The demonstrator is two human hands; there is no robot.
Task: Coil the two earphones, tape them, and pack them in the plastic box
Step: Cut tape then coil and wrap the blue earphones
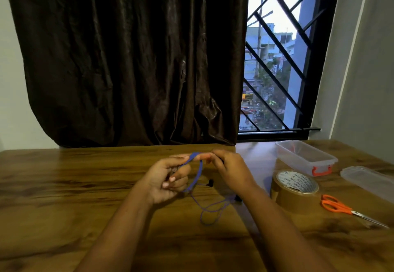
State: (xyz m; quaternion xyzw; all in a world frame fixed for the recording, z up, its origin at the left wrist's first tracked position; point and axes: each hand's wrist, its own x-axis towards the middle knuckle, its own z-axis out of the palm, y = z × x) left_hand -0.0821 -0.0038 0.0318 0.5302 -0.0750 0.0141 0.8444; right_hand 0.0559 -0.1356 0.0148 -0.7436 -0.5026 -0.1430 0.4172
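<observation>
The left hand (168, 178) is held above the middle of the table (64, 186), its fingers curled round the blue earphone (201, 171). The flat blue cord runs up from the left hand to the right hand (230, 169), which pinches the top of the cord between thumb and fingertips. The two hands are close together, toward the far edge. From the left hand the cord drops in a curve and trails onto the table in loose thin loops between the forearms. Two small black earbuds (211, 182) lie on that slack part.

Toward the far right corner stands the clear plastic box (298, 161), open, with an orange clasp on its near end. Its clear lid (368, 180) lies beside it along the right edge. A roll of brown tape (295, 188) sits just in front of the box, and orange-handled scissors (336, 205) lie to the right of the roll.
</observation>
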